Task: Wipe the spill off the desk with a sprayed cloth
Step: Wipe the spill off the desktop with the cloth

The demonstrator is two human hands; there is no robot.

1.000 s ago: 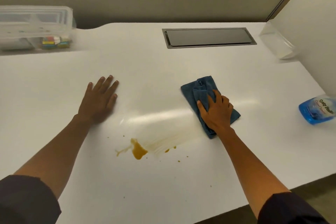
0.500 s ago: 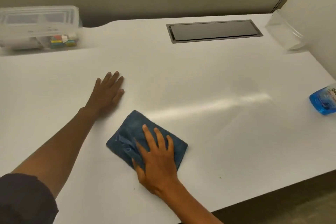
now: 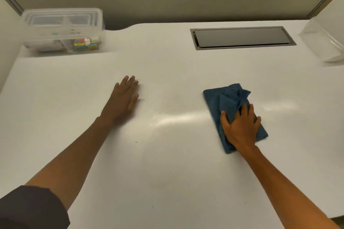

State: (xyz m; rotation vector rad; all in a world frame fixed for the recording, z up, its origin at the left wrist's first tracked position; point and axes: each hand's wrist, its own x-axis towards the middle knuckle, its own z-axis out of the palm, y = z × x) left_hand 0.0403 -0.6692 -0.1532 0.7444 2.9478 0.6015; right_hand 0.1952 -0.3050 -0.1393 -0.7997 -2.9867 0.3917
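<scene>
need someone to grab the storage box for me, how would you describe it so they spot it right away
Start at the white desk and go to its far left corner, by the wall. The clear plastic storage box sits there with its lid on and small colourful items showing through one end. Unlike the dark cable hatch and the blue cloth, it is see-through.

Centre desk (image 3: 176, 163): lying open between the two forearms, nothing standing on it.
Left hand (image 3: 122, 102): resting flat, blocking the left-centre.
Right hand (image 3: 240, 128): pressing on the blue cloth (image 3: 219, 102), occupying right-centre.
Far left: clear plastic bin (image 3: 63, 29) sitting at the back corner.
Far centre: recessed dark panel (image 3: 242, 37) lying flush.
Far right: clear container (image 3: 323, 42) crowding the edge.
</scene>
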